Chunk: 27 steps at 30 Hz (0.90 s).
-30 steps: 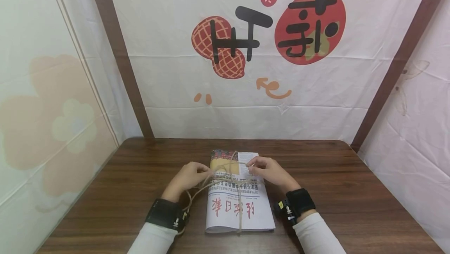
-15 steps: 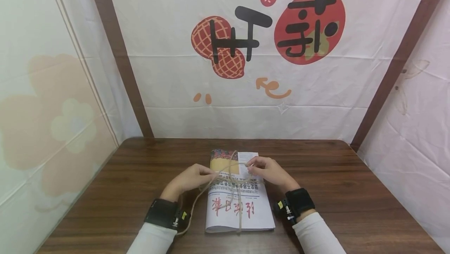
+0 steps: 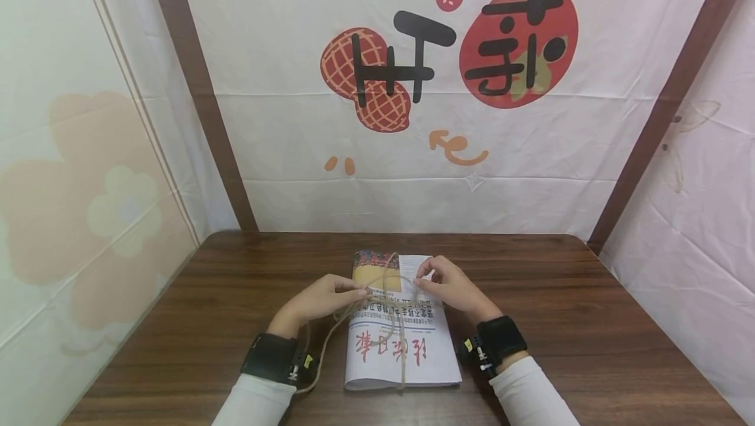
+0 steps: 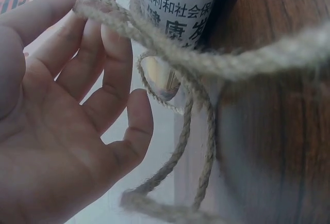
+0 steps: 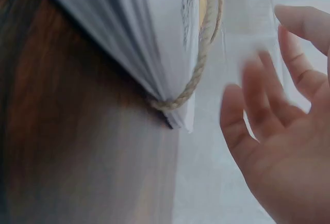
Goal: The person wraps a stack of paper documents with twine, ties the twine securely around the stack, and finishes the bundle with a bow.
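A folded stack of newspapers point(image 3: 436, 364) lies on the table, bound crosswise with twine point(image 3: 403, 354). At its left edge my left hand point(image 3: 324, 296) pinches a length of the twine between thumb and fingertips. The left wrist view shows that twine point(image 4: 170, 53) running from the fingertips across the picture, with looser loops hanging below. My right hand point(image 3: 451, 287) hovers over the stack's upper right, its fingers loosely bent and apart beside a loop of twine. In the right wrist view no twine shows in its fingers point(image 5: 252, 100), which are blurred; twine point(image 5: 196, 74) wraps the stack's edge.
The brown wooden table point(image 3: 236, 282) extends on both sides of the stack. A loose tail of twine point(image 3: 321, 360) curves past the left wrist. White printed cloth point(image 3: 413, 203) hangs behind the table, with more cloth at both sides.
The left hand has shifted slightly right over the stack with the twine. The right hand's fingers have spread and risen a little, and the loop of twine beside them has slackened.
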### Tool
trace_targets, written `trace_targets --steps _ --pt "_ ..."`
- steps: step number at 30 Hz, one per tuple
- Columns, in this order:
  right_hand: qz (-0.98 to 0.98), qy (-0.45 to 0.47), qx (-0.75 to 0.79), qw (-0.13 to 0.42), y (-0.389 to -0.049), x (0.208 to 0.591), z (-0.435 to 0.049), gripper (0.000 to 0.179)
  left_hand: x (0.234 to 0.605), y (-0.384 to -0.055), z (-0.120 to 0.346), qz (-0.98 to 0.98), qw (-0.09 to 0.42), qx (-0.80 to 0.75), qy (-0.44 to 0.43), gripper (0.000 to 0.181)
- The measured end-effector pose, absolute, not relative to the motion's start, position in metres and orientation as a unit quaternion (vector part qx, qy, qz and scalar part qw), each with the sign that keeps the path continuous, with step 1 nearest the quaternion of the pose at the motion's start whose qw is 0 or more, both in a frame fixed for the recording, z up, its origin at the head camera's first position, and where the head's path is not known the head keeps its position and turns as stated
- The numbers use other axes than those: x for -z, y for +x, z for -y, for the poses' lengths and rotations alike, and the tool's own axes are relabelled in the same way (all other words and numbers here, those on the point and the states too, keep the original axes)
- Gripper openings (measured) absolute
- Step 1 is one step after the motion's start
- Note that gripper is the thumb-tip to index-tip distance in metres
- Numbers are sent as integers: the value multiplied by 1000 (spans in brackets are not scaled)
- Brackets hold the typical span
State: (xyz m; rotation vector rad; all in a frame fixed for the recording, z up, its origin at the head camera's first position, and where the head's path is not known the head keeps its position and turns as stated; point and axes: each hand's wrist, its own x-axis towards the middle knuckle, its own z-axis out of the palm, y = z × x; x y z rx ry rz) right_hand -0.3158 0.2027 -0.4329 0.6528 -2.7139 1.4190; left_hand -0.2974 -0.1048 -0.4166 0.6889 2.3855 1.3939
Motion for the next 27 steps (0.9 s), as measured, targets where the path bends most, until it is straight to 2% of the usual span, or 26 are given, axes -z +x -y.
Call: trace_targets --steps 4,8,16,22,27 --pt "867 225 -444 1 -313 428 -199 8 417 -298 103 -832 145 -481 234 37" --pt "869 257 -423 -30 -310 425 -193 15 417 -298 103 -834 145 -477 236 37" --pt "862 320 -389 -46 -305 428 -174 26 415 -295 103 -834 140 -476 240 36" --pt "859 347 -374 -40 -302 429 -167 9 411 -294 103 -829 145 -481 246 37" --pt "858 309 -406 -58 -301 427 -171 5 408 -295 117 -816 149 -511 227 41"
